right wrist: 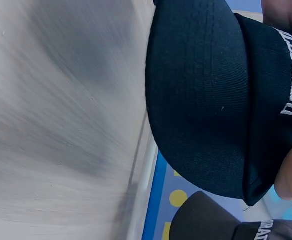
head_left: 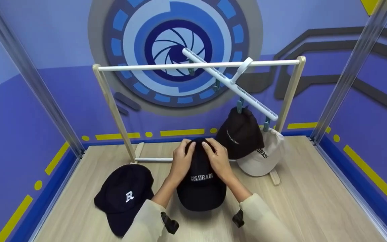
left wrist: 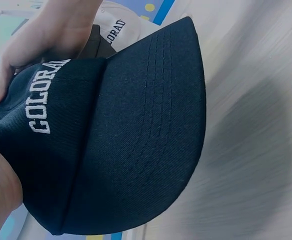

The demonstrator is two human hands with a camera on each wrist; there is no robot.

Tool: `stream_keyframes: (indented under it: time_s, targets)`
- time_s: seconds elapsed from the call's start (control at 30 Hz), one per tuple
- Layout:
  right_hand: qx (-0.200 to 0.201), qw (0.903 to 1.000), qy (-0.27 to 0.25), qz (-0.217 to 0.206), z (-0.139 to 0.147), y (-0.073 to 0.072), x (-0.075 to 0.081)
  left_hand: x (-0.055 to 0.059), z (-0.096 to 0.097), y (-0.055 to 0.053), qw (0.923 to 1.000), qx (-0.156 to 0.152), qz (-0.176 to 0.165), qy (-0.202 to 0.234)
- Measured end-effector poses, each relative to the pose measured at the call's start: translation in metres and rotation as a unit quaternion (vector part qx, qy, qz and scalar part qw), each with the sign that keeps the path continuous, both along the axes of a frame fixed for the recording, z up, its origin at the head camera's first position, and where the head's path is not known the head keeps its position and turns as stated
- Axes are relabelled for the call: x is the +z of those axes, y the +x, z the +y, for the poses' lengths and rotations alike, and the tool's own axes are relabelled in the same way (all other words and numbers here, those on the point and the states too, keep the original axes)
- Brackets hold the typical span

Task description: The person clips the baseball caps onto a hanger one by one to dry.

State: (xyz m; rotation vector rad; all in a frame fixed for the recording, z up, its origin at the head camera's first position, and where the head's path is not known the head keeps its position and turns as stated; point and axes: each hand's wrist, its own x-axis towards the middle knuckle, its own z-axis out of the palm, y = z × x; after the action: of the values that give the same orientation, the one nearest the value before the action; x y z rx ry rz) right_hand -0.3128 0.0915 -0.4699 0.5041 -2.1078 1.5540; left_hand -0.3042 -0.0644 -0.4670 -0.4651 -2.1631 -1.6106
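Note:
Both hands grip a black baseball cap (head_left: 201, 191) with white COLORADO lettering, its brim pointing toward the person. The left hand (head_left: 182, 159) holds the crown's left side, thumb on top; the right hand (head_left: 219, 158) holds the right side the same way. In the left wrist view the cap's brim (left wrist: 151, 125) hangs above the tabletop, with a shadow beneath it. Fingers behind the crown are hidden. Close to the right hand, a dark brown cap (head_left: 240, 134) and a cream cap (head_left: 260, 161) hang from clips on a white hanger (head_left: 230, 82).
A navy cap (head_left: 123, 191) with a white R lies on the wooden tabletop (head_left: 314, 201) at the left. The hanger hooks over the white rail of a wooden-sided rack (head_left: 146, 68); two of its green clips (head_left: 216, 85) hold nothing. Purple panels (head_left: 72, 101) enclose the space.

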Motion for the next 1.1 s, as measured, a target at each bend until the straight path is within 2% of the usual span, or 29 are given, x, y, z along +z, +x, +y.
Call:
stream_keyframes:
  time_s: [0.27, 0.37, 0.83, 1.1]
  targets:
    - [0.003, 0.9999, -0.01, 0.009, 0.002, -0.001, 0.004, 0.006, 0.001, -0.002, 0.9999, -0.009, 0.003, -0.007]
    - [0.002, 0.9998, -0.019, 0.002, 0.0, 0.004, 0.009, 0.008, 0.002, -0.003, 0.9999, -0.01, 0.007, -0.007]
    - [-0.008, 0.9989, -0.04, -0.023, 0.005, 0.007, 0.007, 0.013, 0.008, -0.004, 0.9987, 0.008, 0.031, -0.039]
    - [-0.007, 0.9994, -0.034, -0.005, 0.008, 0.006, 0.008, 0.014, 0.011, -0.006, 0.9989, 0.007, 0.033, -0.033]
